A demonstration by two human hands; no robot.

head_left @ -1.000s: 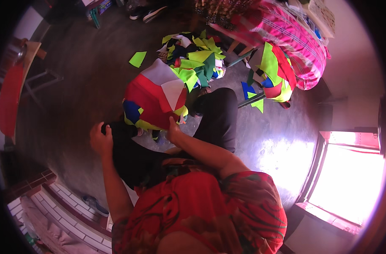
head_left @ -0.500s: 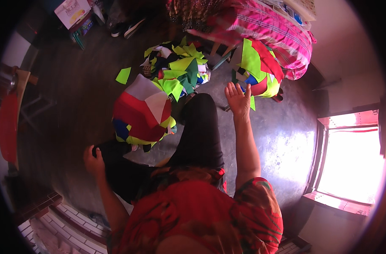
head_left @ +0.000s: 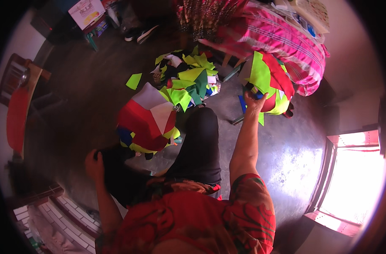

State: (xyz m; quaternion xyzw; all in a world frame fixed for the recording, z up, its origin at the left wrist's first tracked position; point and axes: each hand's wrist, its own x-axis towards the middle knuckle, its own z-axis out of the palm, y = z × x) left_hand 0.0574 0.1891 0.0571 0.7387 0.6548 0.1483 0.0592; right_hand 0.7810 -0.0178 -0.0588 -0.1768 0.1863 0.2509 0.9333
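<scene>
My left hand [head_left: 94,165] rests against the bent knee of my black trousers [head_left: 119,167], thumb apart from the fingers, holding nothing I can see. My right hand [head_left: 256,101] is stretched out to a heap of coloured cloth pieces [head_left: 282,86] at the right, lime, red and blue. Its thumb and fingers are spread at the heap's near left side, by dark and blue pieces; the fingertips are partly hidden. Before my left knee stands another cloth heap [head_left: 146,122] in red, pale grey, blue and lime. A looser pile of scraps [head_left: 188,80] lies beyond it, mostly lime and green.
One lime scrap [head_left: 133,81] lies alone on the dark floor [head_left: 87,97]. A pink checked cloth [head_left: 282,38] hangs at the far right. Shoes [head_left: 147,34] and a white box [head_left: 86,13] are at the far left. A bright window [head_left: 349,182] is on the right.
My right hand has turned from palm up and come down onto the right-hand cloth heap. The whole view has shifted slightly. My left hand stays at the knee.
</scene>
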